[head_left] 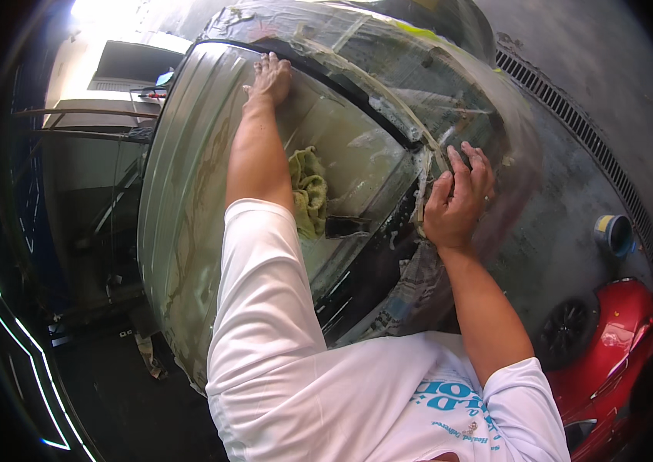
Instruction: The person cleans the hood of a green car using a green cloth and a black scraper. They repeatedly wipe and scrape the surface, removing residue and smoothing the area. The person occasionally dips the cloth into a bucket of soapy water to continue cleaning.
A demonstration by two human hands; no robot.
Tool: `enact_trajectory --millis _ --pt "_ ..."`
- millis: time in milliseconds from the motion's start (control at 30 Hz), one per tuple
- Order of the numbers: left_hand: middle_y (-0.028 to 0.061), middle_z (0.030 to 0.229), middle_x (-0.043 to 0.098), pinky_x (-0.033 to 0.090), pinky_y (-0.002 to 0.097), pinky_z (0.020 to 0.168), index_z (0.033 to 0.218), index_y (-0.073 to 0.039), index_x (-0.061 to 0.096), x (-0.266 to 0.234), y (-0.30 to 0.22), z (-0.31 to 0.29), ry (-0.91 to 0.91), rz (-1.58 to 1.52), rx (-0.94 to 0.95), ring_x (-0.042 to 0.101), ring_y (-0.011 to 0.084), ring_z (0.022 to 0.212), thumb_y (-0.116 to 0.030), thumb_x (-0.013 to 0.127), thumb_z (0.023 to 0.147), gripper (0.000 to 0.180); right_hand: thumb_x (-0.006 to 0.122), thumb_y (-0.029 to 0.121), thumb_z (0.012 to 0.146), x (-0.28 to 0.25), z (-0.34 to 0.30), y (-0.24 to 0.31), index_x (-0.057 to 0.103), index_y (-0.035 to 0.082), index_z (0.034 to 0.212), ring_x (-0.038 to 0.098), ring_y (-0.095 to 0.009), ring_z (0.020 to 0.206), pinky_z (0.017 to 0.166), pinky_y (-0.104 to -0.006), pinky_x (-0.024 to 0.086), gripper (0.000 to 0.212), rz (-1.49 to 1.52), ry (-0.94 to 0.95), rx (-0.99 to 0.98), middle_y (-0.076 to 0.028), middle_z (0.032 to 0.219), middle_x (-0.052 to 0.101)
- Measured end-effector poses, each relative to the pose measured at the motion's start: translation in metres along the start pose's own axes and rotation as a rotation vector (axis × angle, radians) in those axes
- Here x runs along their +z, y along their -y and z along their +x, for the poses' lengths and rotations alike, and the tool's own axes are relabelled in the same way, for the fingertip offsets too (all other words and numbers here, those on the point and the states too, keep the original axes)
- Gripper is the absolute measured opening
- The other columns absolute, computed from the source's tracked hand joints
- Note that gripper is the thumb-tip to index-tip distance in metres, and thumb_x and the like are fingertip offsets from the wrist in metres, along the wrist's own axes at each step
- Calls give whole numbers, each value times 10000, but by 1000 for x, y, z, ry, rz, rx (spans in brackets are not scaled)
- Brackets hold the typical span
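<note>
My left hand (268, 79) lies with fingers spread on the dull, pale green roof panel (195, 154) of a vehicle, close to its far dark edge. Whitish residue shows on the fingers. My right hand (461, 196) rests on the film-covered side of the vehicle, beside the taped edge, its fingers bent and apart with nothing seen in them. Between my arms, a crumpled yellow-green cloth (309, 192) sits on the wet-looking panel. Right beside it is a small dark rectangular piece (347, 227), perhaps sandpaper or a pad.
Clear plastic masking film (426, 85) with tape covers the vehicle's far and right sides. A floor drain grate (572, 108) curves along the right. A dark bucket (614, 234) and a red car (611, 346) are on the floor at right. Dark racking stands at left.
</note>
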State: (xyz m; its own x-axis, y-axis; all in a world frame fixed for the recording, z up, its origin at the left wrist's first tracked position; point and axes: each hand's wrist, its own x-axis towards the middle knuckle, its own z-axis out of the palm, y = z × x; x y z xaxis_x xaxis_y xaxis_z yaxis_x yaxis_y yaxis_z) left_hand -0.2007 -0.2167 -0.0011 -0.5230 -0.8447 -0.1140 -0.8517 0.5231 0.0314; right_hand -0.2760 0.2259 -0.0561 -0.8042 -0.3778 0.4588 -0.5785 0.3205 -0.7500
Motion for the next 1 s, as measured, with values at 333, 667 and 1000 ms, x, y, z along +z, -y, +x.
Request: enact_trajectory --millis 333,667,1000 --pt "168 1822 117 34 562 1365 1720 9 178 -35 -83 -116 239 263 188 91 299 1691 -448 215 1067 798 623 64 928 1 2 4 723 75 1298 545 -398 1374 1159 -551 380 383 17 -12 15 -133 1403 642" --pt "228 1813 94 15 568 1359 1718 35 140 -31 -130 -199 330 217 315 73 341 1691 -419 227 1056 807 635 88 916 3 1 3 730 82 1273 551 -382 1372 1161 -554 367 369 20 -43 23 -114 1405 649" --pt "127 1821 161 55 614 1352 1731 -48 210 -35 -80 -129 200 252 110 175 352 1674 -406 230 1078 745 629 98 920 2 -1 2 730 85 1256 552 -382 1369 1164 -554 364 350 59 -39 35 -114 1407 648"
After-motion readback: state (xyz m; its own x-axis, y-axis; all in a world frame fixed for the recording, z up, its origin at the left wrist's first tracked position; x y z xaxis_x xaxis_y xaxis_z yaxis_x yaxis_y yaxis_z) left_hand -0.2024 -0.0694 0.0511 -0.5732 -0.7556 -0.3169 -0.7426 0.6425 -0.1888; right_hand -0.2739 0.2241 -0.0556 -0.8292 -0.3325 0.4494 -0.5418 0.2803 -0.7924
